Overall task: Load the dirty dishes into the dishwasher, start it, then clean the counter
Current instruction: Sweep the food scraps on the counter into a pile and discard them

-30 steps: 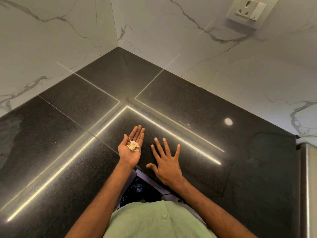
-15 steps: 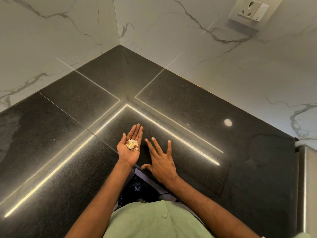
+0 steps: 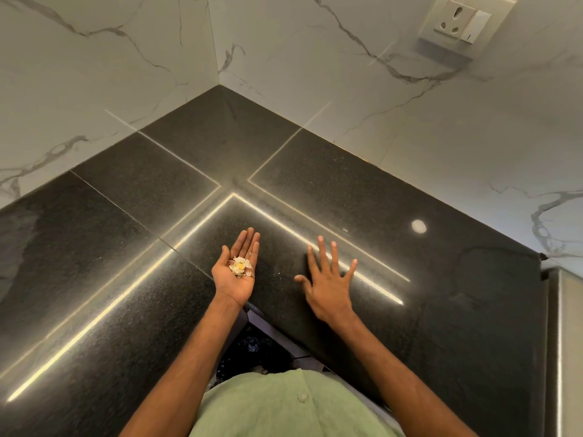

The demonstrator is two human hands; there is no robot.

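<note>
This looks like a home kitchen. A polished, speckled black stone surface [image 3: 347,190] turns a corner, backed on 2 sides by white, grey-veined marble-look wall tiles [image 3: 315,74]. Above the surface's right run, a wall socket [image 3: 454,18] sits beside 1 switch [image 3: 474,26]. Below its inner corner lies a crinkled black bag [image 3: 252,345]. A grey metal-looking panel [image 3: 564,342] adjoins its right end.

Head view, seemingly close, down onto counter [image 3: 347,190]

Left hand [image 3: 236,275] palm-up cradling food scraps [image 3: 240,265], right hand [image 3: 328,283] spread flat over black counter [image 3: 441,310]
</note>
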